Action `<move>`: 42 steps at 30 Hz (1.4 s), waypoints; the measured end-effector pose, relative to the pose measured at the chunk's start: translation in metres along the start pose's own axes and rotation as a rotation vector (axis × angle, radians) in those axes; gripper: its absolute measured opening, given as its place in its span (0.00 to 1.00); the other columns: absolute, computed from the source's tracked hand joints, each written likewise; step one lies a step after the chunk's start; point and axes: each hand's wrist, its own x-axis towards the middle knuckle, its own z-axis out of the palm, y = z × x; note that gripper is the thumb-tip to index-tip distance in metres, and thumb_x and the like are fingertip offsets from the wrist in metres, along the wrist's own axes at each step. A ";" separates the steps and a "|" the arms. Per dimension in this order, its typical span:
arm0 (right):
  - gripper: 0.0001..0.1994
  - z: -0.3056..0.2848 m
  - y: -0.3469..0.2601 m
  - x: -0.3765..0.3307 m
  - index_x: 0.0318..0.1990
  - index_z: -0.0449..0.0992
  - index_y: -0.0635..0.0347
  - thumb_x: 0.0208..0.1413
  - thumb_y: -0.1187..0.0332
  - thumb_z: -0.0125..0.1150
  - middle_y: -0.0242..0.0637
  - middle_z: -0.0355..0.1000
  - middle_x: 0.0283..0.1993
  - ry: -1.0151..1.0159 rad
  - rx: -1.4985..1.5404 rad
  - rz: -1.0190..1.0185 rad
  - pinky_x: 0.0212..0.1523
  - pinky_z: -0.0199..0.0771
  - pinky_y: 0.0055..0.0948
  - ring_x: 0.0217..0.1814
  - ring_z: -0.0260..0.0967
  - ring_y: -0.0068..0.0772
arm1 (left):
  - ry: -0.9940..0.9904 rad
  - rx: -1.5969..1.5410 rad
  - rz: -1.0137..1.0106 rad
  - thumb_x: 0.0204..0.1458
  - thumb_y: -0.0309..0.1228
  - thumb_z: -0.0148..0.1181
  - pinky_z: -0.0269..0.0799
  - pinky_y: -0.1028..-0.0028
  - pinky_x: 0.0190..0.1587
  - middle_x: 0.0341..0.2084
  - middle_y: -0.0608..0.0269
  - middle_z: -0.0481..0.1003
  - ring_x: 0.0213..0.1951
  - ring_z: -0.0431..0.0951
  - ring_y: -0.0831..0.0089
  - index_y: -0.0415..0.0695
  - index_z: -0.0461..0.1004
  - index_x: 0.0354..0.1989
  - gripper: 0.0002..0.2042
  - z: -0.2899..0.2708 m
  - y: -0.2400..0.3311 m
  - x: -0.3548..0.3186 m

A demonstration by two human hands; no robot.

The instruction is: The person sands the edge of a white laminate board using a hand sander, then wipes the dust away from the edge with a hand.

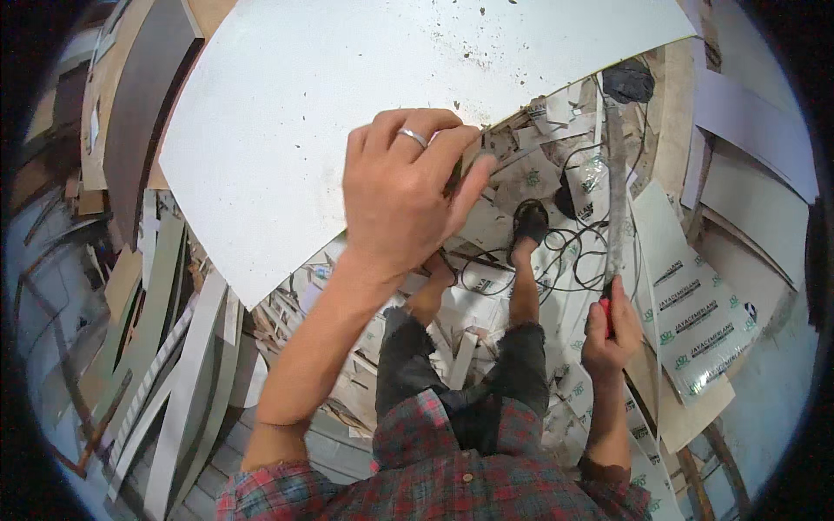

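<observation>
My right hand is closed round the red handle of a handsaw. Its long, worn grey blade points away from me, right of the board's edge. My left hand, with a ring on one finger, is over the near edge of a large white board. Its fingers are curled and the thumb stands opposite them. Something brownish shows between thumb and fingers, too hidden to name. Dark crumbs of debris lie scattered on the board's white face.
Black cable lies in loops by my sandalled foot. Offcuts and printed sheets cover the floor. Long strips lie at the left, below a dark brown panel. A black bag-like bundle sits beyond the saw.
</observation>
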 end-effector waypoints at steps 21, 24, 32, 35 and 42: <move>0.29 0.020 -0.024 0.059 0.64 0.74 0.47 0.54 0.82 0.60 0.37 0.71 0.37 -0.290 -0.069 -0.253 0.29 0.75 0.33 0.28 0.72 0.35 | 0.013 0.169 -0.183 0.64 0.37 0.51 0.60 0.59 0.67 0.63 0.47 0.69 0.65 0.67 0.53 0.43 0.72 0.64 0.22 -0.024 -0.132 -0.008; 0.31 0.052 -0.042 0.103 0.67 0.71 0.40 0.54 0.76 0.59 0.37 0.71 0.38 -0.267 -0.075 -0.302 0.28 0.77 0.38 0.29 0.74 0.42 | -0.019 0.176 -0.177 0.65 0.39 0.47 0.57 0.58 0.70 0.67 0.49 0.66 0.68 0.64 0.52 0.45 0.70 0.67 0.24 -0.020 -0.129 -0.010; 0.31 0.045 -0.040 0.110 0.66 0.73 0.42 0.53 0.78 0.61 0.36 0.66 0.30 0.058 0.011 -0.458 0.24 0.74 0.36 0.24 0.70 0.37 | -0.020 0.193 -0.230 0.64 0.41 0.46 0.47 0.56 0.73 0.68 0.57 0.66 0.71 0.59 0.55 0.49 0.69 0.67 0.24 -0.019 -0.126 -0.008; 0.32 0.044 -0.041 0.105 0.66 0.74 0.39 0.52 0.78 0.60 0.36 0.66 0.30 -0.165 -0.183 -0.376 0.23 0.73 0.37 0.24 0.70 0.38 | 0.002 0.194 -0.197 0.64 0.41 0.45 0.46 0.56 0.73 0.68 0.57 0.66 0.72 0.58 0.56 0.49 0.69 0.68 0.25 -0.015 -0.130 -0.012; 0.35 0.045 -0.027 0.143 0.67 0.71 0.31 0.50 0.76 0.60 0.33 0.68 0.32 -0.083 -0.238 -0.394 0.23 0.73 0.37 0.24 0.70 0.38 | -0.087 0.285 -0.191 0.61 0.38 0.53 0.63 0.59 0.65 0.63 0.47 0.71 0.62 0.69 0.51 0.44 0.74 0.62 0.22 -0.032 -0.119 0.011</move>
